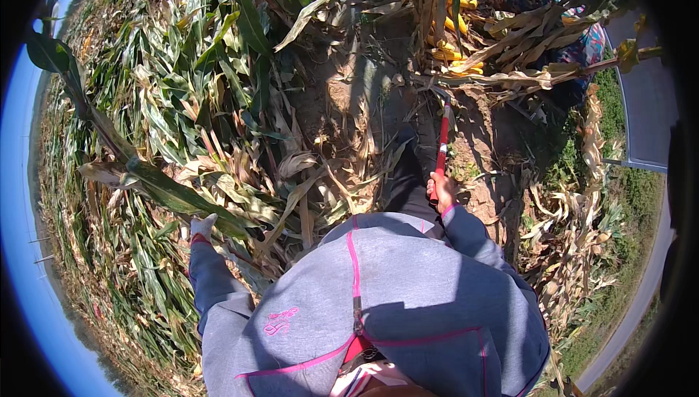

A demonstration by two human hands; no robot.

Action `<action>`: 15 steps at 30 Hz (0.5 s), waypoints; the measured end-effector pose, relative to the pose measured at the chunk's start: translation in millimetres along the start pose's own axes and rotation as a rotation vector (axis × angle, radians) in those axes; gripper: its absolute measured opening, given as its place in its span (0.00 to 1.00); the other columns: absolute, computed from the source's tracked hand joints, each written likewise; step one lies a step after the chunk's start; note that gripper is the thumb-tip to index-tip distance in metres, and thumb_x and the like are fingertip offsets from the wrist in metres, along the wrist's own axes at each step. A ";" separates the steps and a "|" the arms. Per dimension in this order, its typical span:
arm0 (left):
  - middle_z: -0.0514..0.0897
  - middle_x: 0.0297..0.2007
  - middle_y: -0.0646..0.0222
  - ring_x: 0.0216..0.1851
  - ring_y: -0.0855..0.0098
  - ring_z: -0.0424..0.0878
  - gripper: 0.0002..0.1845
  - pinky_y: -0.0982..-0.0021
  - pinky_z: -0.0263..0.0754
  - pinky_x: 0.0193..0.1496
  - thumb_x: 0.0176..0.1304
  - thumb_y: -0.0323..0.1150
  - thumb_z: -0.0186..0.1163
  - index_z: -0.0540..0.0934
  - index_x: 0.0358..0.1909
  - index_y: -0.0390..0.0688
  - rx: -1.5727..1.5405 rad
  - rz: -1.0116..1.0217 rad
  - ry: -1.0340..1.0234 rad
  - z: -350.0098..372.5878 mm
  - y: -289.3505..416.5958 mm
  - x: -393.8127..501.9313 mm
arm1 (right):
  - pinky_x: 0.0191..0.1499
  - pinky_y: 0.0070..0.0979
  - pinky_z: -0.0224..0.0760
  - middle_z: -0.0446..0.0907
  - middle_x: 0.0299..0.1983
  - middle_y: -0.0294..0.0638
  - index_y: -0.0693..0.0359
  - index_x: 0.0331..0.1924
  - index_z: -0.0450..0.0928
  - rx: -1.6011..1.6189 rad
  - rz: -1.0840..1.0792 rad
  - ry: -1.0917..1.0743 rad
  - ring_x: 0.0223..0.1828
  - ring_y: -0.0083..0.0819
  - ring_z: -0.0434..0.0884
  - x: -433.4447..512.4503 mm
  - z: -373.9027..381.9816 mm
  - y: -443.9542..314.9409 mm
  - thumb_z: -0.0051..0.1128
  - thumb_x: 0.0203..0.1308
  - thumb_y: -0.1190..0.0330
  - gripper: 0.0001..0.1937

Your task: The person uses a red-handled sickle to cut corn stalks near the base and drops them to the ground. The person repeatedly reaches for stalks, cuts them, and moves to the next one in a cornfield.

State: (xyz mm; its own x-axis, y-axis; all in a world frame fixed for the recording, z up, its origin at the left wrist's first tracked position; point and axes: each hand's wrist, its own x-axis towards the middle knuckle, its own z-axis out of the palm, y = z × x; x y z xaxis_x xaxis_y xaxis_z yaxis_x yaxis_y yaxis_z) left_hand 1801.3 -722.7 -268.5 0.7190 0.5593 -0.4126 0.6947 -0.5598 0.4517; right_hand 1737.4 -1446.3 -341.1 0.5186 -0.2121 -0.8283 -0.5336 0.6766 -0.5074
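My right hand [443, 190], bare, grips the lower end of a red-handled tool [442, 140]; its far end lies among dry leaves, where the head is hard to make out. On the left, my left hand [203, 228], in a pale glove, is at a long corn stalk [112, 132] with green leaves that slants up to the upper left. Its fingers are too small and covered to read, so whether they close on the stalk cannot be told. Yellow corn ears [458, 61] lie in a heap beyond the tool, beside dry stalks.
A person in patterned clothing [592, 45] is low behind dry leaves at the upper right, near the ears. Cut corn stalks [180, 69] cover the ground at left. Husks [573, 244] line the right side, with grass and a road [628, 337] beyond.
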 end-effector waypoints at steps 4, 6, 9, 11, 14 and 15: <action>0.75 0.25 0.75 0.20 0.81 0.71 0.15 0.80 0.62 0.19 0.56 0.39 0.60 0.74 0.42 0.43 -0.107 -0.021 -0.461 81.2 271.9 -54.3 | 0.16 0.19 0.62 0.68 0.16 0.34 0.62 0.30 0.67 0.110 -0.083 0.086 0.13 0.21 0.67 51.7 5.8 -60.9 0.47 0.59 0.70 0.05; 0.78 0.36 0.72 0.32 0.80 0.75 0.19 0.78 0.70 0.33 0.57 0.37 0.60 0.72 0.49 0.41 -0.108 0.260 -0.678 113.1 330.5 -27.1 | 0.15 0.20 0.62 0.68 0.16 0.35 0.62 0.31 0.66 0.121 -0.106 0.058 0.13 0.22 0.68 84.6 17.4 -91.8 0.47 0.59 0.70 0.05; 0.74 0.47 0.63 0.50 0.72 0.71 0.24 0.72 0.65 0.55 0.59 0.34 0.58 0.65 0.55 0.37 -0.068 0.623 -0.666 193.6 500.4 -79.8 | 0.15 0.20 0.62 0.68 0.15 0.35 0.62 0.30 0.67 0.091 -0.142 0.099 0.13 0.24 0.68 131.6 24.4 -134.3 0.47 0.59 0.69 0.06; 0.68 0.56 0.56 0.57 0.65 0.67 0.31 0.69 0.61 0.59 0.59 0.33 0.58 0.58 0.62 0.39 -0.055 0.692 -0.782 240.1 597.9 -123.3 | 0.15 0.22 0.61 0.68 0.14 0.35 0.62 0.28 0.68 0.079 -0.135 0.138 0.12 0.25 0.69 154.6 26.4 -161.2 0.47 0.59 0.67 0.08; 0.65 0.59 0.52 0.60 0.64 0.64 0.43 0.69 0.61 0.61 0.52 0.37 0.64 0.51 0.64 0.33 -0.089 0.733 -0.740 305.9 699.3 -153.6 | 0.15 0.24 0.60 0.69 0.12 0.37 0.62 0.23 0.68 -0.010 -0.113 0.145 0.12 0.27 0.69 191.7 24.2 -191.6 0.47 0.58 0.66 0.11; 0.65 0.59 0.52 0.60 0.63 0.64 0.45 0.68 0.61 0.60 0.50 0.40 0.66 0.51 0.64 0.33 -0.133 0.697 -0.667 322.5 728.8 -164.7 | 0.15 0.25 0.60 0.69 0.12 0.38 0.62 0.21 0.68 -0.037 -0.103 0.112 0.11 0.27 0.69 201.7 23.5 -196.2 0.46 0.58 0.66 0.12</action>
State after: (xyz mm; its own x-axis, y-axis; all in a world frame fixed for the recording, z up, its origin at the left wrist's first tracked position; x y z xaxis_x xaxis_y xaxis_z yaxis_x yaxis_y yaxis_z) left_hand 2196.2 -1420.0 -126.4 0.8609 -0.3561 -0.3634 0.1296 -0.5372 0.8334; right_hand 1962.4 -1605.3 -403.0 0.4950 -0.3580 -0.7917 -0.5069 0.6211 -0.5977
